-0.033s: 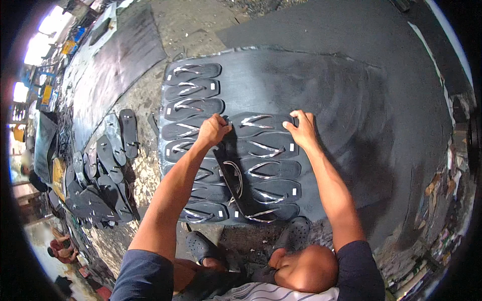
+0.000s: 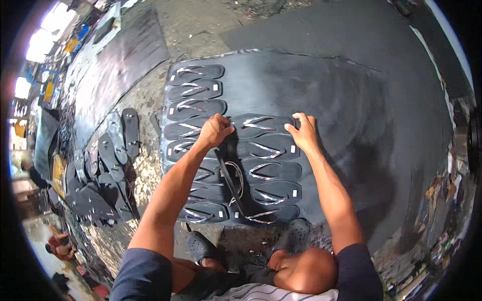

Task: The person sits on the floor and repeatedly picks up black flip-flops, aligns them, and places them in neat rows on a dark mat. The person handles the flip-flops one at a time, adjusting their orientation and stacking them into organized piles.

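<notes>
A black flip-flop [image 2: 261, 126] with a shiny marbled strap lies flat at the top of the right-hand column on a dark sheet. My left hand [image 2: 217, 130] is closed, its fingertips pinched at that flip-flop's left end. At its right end, the bent thumb and fingers of my right hand [image 2: 303, 131] grip the edge. Another flip-flop [image 2: 230, 178] stands on its side between the two columns, upper end beside my left wrist and strap facing right. More flip-flops [image 2: 197, 108] lie in a left-hand column, partly hidden by my left forearm. Several have small white labels.
The dark sheet [image 2: 346, 100] stretches right of the rows. Loose soles and flip-flops [image 2: 93, 198] are heaped on the floor at left, near another flat sheet [image 2: 118, 60]. My feet in dark clogs [image 2: 201, 247] are at the near edge. A person [image 2: 60, 243] sits at lower left.
</notes>
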### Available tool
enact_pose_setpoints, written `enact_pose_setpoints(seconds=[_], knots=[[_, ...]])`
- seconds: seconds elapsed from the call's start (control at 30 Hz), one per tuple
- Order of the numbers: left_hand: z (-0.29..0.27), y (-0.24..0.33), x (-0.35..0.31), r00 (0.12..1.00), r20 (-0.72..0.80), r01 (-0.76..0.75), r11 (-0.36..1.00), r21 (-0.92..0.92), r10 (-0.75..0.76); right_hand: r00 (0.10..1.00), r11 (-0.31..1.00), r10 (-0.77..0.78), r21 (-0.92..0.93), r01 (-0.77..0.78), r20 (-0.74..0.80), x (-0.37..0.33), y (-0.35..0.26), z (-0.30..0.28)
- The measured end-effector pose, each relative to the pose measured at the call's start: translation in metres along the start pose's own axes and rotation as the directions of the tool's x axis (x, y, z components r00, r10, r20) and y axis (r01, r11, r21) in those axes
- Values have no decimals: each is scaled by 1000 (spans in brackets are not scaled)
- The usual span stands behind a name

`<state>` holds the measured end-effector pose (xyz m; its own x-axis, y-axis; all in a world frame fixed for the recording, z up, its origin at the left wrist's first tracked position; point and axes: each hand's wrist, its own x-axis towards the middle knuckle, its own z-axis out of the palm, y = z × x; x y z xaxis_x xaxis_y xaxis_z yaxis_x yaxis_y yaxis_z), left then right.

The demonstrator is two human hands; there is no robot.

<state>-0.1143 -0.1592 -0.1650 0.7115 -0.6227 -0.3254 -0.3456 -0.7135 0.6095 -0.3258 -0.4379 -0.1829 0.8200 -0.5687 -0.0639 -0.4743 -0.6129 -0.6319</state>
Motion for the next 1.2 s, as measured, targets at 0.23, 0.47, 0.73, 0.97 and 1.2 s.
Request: enact_pose_setpoints(seconds=[0.23,0.47,0.73,0.97,1.2], knots=[[-65,-32,-117,992,-87,57,937,-346,-92,993,860,-101,507,58,59,-90,-114,27],[-41,-3,-185,968,164,247,804,-541,-188,907,836,-339,522,169,249,-97,-160,66],[-100,46,-202,997,22,-28,570,-821,81,864,472,-355,867,-163,356,-116,-234,5],[-115,43,-224,944,-222,-319,852,-415,245,850,463,-393,874,-147,351,-126,-281,-17],[-108,59,-233,917,-343,-378,713,-590,203,857,507,-450,862,12,252,-119,-271,-16]])
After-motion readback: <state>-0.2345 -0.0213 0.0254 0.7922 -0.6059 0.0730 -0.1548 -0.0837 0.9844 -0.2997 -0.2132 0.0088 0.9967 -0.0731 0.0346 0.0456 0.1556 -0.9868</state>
